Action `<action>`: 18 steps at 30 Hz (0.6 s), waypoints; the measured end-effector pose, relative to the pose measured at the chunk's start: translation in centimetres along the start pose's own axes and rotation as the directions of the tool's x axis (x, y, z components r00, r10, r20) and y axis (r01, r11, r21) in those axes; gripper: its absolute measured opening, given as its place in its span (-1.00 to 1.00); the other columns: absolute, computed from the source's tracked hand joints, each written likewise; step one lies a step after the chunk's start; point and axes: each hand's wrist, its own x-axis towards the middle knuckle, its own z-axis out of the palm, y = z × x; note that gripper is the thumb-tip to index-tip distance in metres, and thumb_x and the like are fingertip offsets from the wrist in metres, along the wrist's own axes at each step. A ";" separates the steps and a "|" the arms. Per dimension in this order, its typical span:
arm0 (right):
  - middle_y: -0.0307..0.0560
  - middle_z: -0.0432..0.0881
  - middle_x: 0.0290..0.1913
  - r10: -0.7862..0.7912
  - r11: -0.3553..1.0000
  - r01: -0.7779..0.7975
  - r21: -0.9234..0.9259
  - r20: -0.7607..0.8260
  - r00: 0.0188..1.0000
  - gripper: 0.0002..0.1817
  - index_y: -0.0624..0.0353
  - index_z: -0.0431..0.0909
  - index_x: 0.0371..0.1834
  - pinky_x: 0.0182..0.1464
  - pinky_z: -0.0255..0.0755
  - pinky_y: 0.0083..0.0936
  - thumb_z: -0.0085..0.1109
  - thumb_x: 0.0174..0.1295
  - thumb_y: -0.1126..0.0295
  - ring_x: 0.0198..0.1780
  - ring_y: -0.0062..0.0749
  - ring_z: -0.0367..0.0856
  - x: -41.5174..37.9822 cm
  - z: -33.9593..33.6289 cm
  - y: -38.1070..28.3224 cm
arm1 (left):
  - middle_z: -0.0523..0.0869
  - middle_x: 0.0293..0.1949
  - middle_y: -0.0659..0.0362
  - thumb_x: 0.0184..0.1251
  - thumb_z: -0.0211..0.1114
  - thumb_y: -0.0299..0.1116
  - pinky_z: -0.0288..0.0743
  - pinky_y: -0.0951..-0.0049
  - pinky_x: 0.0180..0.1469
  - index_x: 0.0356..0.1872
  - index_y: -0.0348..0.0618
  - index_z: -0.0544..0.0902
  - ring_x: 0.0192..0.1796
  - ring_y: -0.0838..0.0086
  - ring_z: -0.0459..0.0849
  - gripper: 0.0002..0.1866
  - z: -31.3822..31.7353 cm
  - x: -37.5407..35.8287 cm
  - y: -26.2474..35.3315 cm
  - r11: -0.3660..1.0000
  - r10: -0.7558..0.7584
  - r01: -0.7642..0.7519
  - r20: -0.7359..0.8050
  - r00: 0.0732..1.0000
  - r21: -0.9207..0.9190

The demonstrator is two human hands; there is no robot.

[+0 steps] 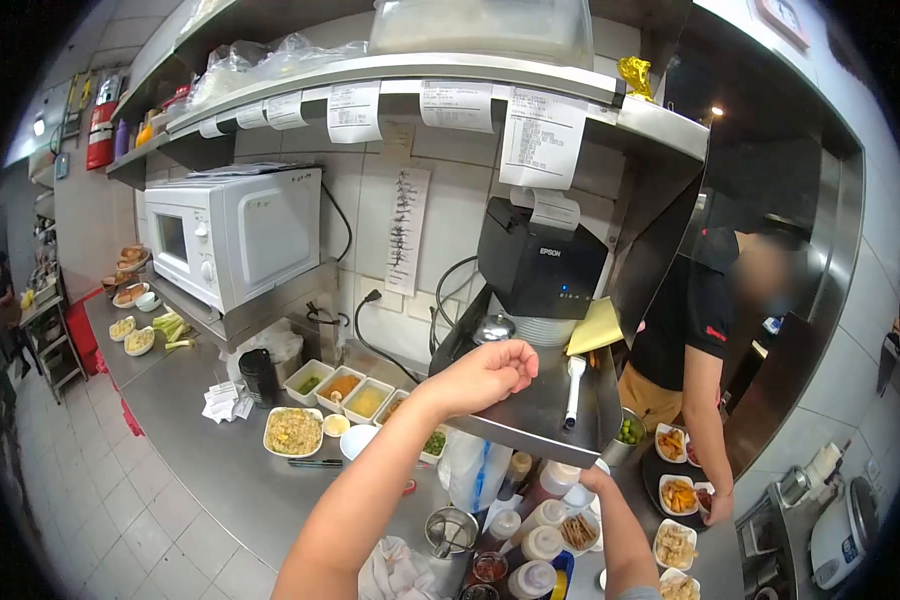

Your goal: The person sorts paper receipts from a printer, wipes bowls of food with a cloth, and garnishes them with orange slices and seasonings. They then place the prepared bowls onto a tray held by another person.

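Observation:
My left hand (pixel 495 375) is curled into a loose fist above the black metal shelf, with nothing visible in it. Just behind its knuckles is a silver domed call bell (pixel 495 328). A black receipt printer (pixel 542 262) stands behind the bell, with a paper slip coming out of its top. My right hand (pixel 598 480) reaches below the shelf's front edge, close to white-capped squeeze bottles (pixel 543 542) and a bowl of brown sticks (pixel 578 532). Its fingers are largely hidden, so I cannot make out what they touch.
Order slips (pixel 536 138) hang from the upper shelf. A white microwave (pixel 235 235) stands left, above fried rice (pixel 293 432) and topping tubs (pixel 340 388). On the right, a co-worker's hand (pixel 715 508) touches a small dish on a round black tray (pixel 653 468).

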 end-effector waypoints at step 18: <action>-0.12 0.56 -0.22 -0.135 0.695 0.599 0.397 -0.747 0.651 -0.68 0.21 0.44 -0.13 -0.16 0.45 -0.44 0.21 0.04 0.38 -0.20 -0.41 0.55 -11.7 -4.2 -7.4 | 0.41 -0.48 0.40 0.11 -0.02 -0.56 0.09 0.78 -0.53 -0.31 -0.06 0.48 -0.51 0.80 0.28 -0.83 -0.3 0.1 0.4 0.995 -0.037 0.045 -0.088 0.995 0.091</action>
